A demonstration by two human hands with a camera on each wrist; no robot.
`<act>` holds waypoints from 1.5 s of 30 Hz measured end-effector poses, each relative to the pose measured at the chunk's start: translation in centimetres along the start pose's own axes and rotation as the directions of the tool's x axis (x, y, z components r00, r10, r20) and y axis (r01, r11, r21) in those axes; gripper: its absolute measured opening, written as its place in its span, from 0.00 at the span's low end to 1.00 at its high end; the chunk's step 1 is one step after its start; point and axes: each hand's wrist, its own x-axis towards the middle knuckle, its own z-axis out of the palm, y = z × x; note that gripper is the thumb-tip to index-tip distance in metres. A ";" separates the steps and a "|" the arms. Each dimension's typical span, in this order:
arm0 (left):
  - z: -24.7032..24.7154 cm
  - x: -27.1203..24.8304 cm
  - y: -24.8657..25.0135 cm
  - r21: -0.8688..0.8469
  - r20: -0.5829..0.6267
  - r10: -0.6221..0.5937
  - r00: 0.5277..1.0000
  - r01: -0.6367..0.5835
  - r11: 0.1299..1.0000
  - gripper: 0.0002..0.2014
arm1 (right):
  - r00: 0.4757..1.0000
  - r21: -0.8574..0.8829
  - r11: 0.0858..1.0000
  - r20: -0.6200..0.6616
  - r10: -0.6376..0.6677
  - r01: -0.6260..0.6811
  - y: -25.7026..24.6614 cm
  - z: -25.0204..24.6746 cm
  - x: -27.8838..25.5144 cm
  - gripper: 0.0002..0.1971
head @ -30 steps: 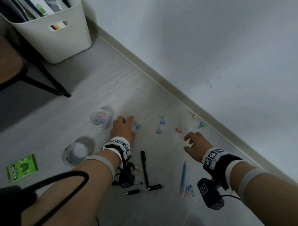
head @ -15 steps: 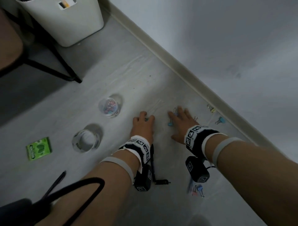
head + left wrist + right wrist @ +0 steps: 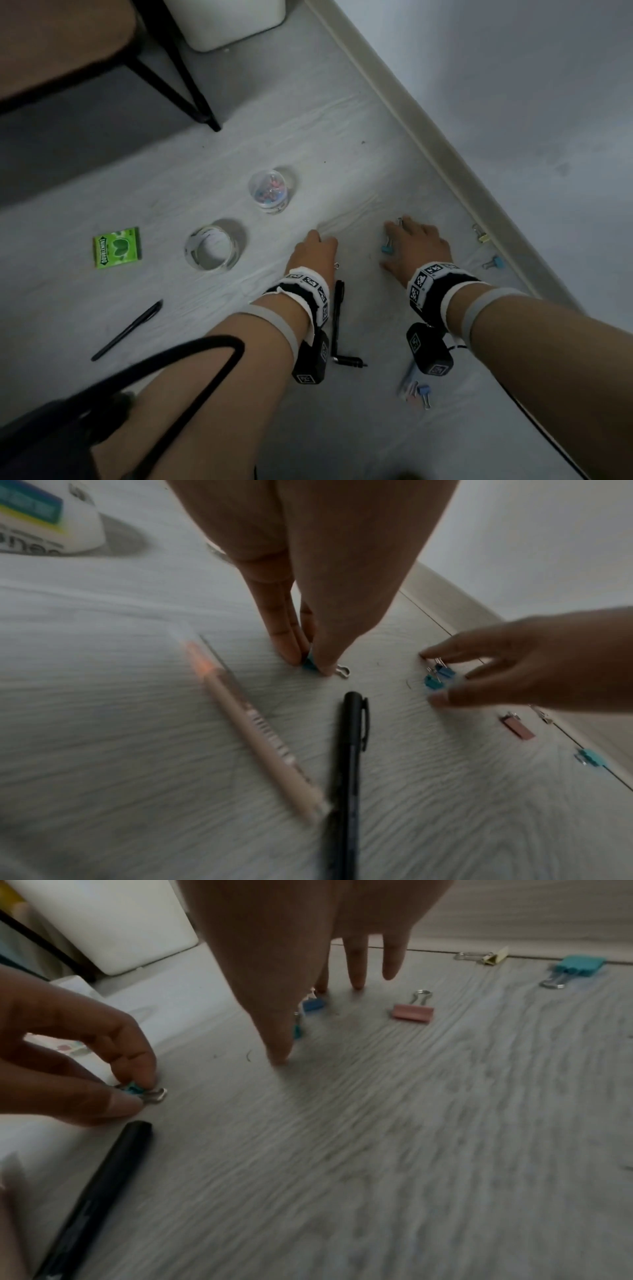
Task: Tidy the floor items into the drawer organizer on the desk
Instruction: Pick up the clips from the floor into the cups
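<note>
Small binder clips lie scattered on the pale wood-grain floor. My left hand (image 3: 310,660) pinches a teal binder clip (image 3: 311,665) between thumb and fingertips, still down on the floor; in the right wrist view the left hand (image 3: 137,1093) shows at the left edge. My right hand (image 3: 301,1020) stands spread over two blue binder clips (image 3: 313,1005), thumb and fingertips touching the floor on either side without closing. A pink clip (image 3: 413,1012) lies just right of it. In the head view the left hand (image 3: 315,250) and right hand (image 3: 390,246) are side by side.
A teal clip (image 3: 495,262) and a yellow clip (image 3: 479,233) lie by the baseboard. Black pens (image 3: 337,318) and a beige pen (image 3: 253,723) lie near my wrists. A clear jar of clips (image 3: 270,190), tape roll (image 3: 212,248), gum pack (image 3: 118,246) and table leg (image 3: 191,85) are to the left.
My right hand has swung left and down over the two blue clips. My left hand has closed on the teal clip. The head view has tilted down and closer.
</note>
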 end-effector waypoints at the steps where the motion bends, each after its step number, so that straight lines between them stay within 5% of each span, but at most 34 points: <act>1: 0.1 -0.3 -0.4 -0.013 -0.004 0.004 1.000 -0.004 1.000 0.15 | 0.999 0.014 1.000 -0.030 -0.013 0.014 -0.6 -0.2 0.0 0.32; 4: 0.3 -0.3 -1.1 -0.010 0.011 0.003 1.000 -0.003 1.000 0.17 | 0.998 0.095 0.995 -0.056 -0.003 0.008 -2.2 -0.4 0.2 0.20; 16: 0.6 -1.5 -3.7 0.083 -0.013 -0.041 0.999 0.042 0.996 0.15 | 0.995 -0.003 0.998 0.078 0.067 -0.067 -3.1 -0.2 -1.7 0.12; 26: 1.1 -2.0 -4.4 -0.359 -0.174 -0.087 0.981 0.019 0.933 0.07 | 0.996 -0.009 1.000 0.092 -0.016 0.016 -2.9 -0.2 -1.8 0.15; 30: 0.9 -1.6 -2.8 -0.655 -0.073 -0.202 0.977 0.106 0.749 0.07 | 0.993 0.256 0.960 -0.014 -0.115 0.114 -3.6 -0.1 -2.0 0.11; 31: 0.9 -1.5 -2.2 -0.769 -0.014 -0.233 0.972 0.138 0.624 0.07 | 0.990 0.349 0.927 -0.065 -0.123 0.138 -3.8 -0.2 -2.0 0.11; 34: 0.6 -1.2 -0.7 -0.972 0.212 -0.182 0.960 0.226 0.059 0.09 | 0.962 0.548 0.799 -0.235 -0.137 0.247 -4.5 -1.4 -2.5 0.11; 36: 0.1 -0.7 0.3 -0.952 0.281 -0.124 0.952 0.259 -0.166 0.09 | 0.934 0.598 0.731 -0.319 -0.160 0.329 -4.8 -2.4 -3.0 0.12; 41: -1.3 -0.1 2.1 -0.832 0.418 0.067 0.906 0.412 -0.372 0.12 | 0.882 0.603 0.653 -0.399 -0.250 0.458 -4.3 -3.4 -4.1 0.11; 45: -1.1 0.7 3.5 -0.827 0.490 0.047 0.871 0.481 -0.290 0.14 | 0.897 0.676 0.601 -0.399 -0.190 0.427 -2.1 -3.5 -5.0 0.12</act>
